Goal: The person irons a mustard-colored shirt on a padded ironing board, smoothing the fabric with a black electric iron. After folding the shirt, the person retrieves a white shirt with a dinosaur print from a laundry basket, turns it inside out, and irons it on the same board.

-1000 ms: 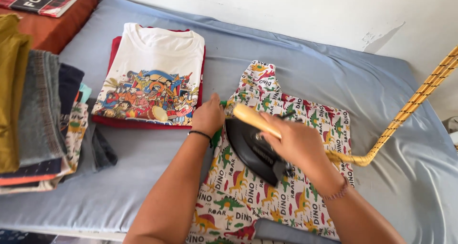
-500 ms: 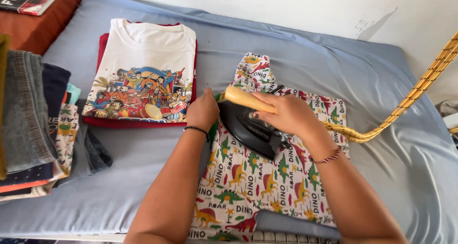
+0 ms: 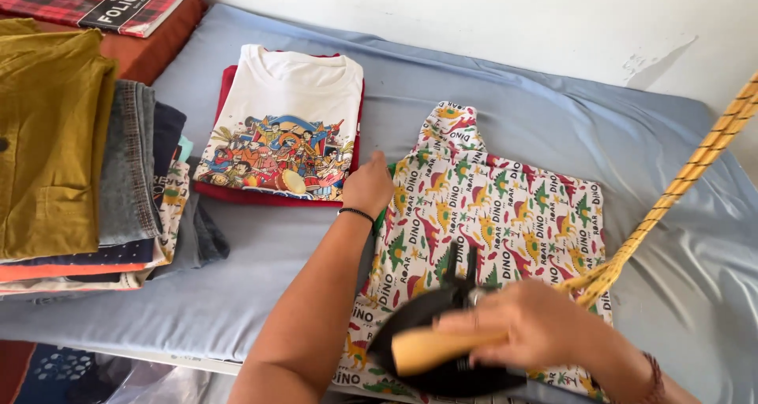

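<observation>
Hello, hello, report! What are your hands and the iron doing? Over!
Right hand grips black iron by its wooden handle, on dinosaur shirt. Left hand pins shirt's edge. Yellow cord trails across shirt.

— What do I have behind the work?

— I see a white wall (image 3: 489, 25) with a chipped patch, in soft daylight. Below it a bed (image 3: 553, 127) under a wrinkled blue sheet (image 3: 268, 246).

— And on the left?

— A stack of folded clothes (image 3: 71, 159) and a plaid-covered book (image 3: 95, 1).
</observation>
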